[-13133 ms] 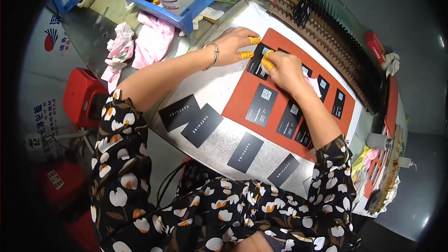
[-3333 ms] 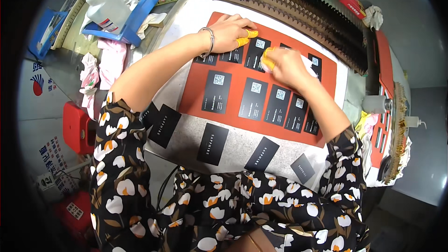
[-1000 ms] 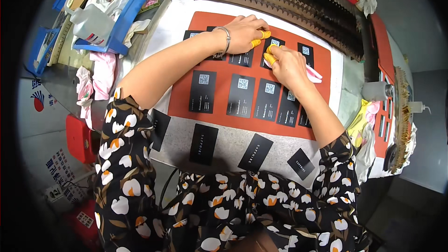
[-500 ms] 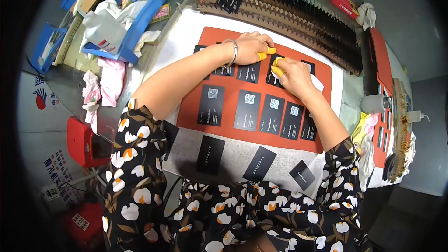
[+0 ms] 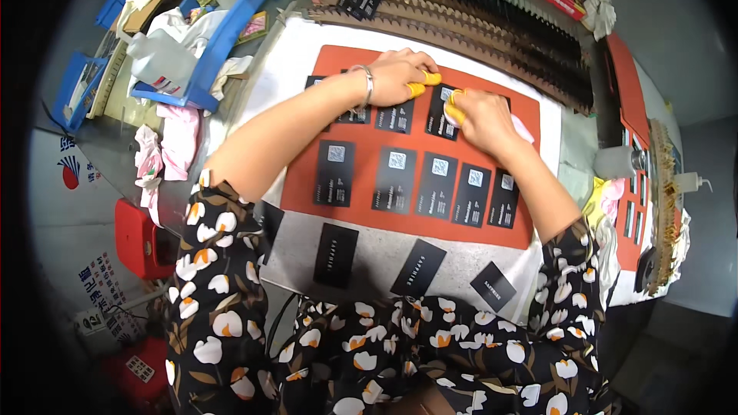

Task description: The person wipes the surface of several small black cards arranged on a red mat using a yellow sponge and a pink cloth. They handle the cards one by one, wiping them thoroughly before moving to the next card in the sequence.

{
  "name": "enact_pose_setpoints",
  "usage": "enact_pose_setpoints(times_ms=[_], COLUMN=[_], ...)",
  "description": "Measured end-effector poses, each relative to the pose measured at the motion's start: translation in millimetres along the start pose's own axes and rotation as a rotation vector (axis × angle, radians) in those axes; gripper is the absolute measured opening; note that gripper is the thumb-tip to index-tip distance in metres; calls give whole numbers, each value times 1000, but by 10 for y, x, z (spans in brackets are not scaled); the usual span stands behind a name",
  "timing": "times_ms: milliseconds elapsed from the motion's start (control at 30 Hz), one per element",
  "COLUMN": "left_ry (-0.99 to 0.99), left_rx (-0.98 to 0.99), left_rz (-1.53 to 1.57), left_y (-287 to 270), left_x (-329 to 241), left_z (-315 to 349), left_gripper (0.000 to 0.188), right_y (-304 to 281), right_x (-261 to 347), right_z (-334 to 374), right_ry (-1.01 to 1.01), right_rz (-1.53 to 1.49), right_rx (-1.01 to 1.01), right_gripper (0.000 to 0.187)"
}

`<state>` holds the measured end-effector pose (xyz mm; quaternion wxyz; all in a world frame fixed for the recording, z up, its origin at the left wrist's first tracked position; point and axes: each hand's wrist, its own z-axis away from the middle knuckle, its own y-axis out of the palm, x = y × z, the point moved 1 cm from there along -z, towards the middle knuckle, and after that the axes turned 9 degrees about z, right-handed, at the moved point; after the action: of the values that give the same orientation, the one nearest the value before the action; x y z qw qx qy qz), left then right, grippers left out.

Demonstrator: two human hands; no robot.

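Several black cards with small white square codes lie in two rows on a red-orange mat (image 5: pixel 307 177). My right hand (image 5: pixel 486 121), yellow covers on its thumb and a finger, is closed over a pale cloth (image 5: pixel 523 129) and presses on a black card (image 5: pixel 441 124) in the far row. Most of the cloth is hidden under the hand. My left hand (image 5: pixel 396 77) lies by that card's upper left, above a neighbouring card (image 5: pixel 395 118). Its yellow-covered thumb and finger are apart, the tips down on the mat near the card's top edge.
Long notched racks (image 5: pixel 477 38) full of upright black cards stand at the back. A blue tray (image 5: pixel 207 69) with bottles and cloths is at the left. Several cards lie on the grey strip (image 5: pixel 377 242) nearest me. A clear bottle (image 5: pixel 615 161) stands at the right.
The whole view has shifted slightly left. My right hand has moved a little on the same card, and less of the cloth shows beside it. My left hand stays near the card's top.
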<state>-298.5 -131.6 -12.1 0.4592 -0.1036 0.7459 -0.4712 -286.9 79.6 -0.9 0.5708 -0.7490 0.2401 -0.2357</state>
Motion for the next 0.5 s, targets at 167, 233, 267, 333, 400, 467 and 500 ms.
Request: enact_pose_setpoints(times_ms=[167, 233, 267, 333, 400, 467, 500], left_ry=[2, 26, 20, -16, -16, -11, -9], left_rx=[-7, 7, -25, -2, -35, 7, 27], left_rz=[-25, -22, 57, 22, 45, -11, -37], left_y=[10, -22, -10, 3, 41, 10, -1], left_x=[2, 6, 14, 7, 86, 43, 47], left_z=[31, -42, -62, -25, 19, 2, -23], left_gripper=[24, 25, 26, 23, 22, 23, 24], right_y=[-56, -11, -68, 45, -20, -58, -59], right_x=[135, -4, -39, -3, 136, 137, 20], right_z=[101, 22, -32, 21, 121, 145, 97], right_ry=[-73, 24, 45, -56, -155, -50, -3], right_rz=[-57, 11, 10, -5, -23, -37, -12], right_rx=[32, -11, -26, -89, 35, 6, -68], right_gripper=[7, 8, 9, 6, 6, 6, 6])
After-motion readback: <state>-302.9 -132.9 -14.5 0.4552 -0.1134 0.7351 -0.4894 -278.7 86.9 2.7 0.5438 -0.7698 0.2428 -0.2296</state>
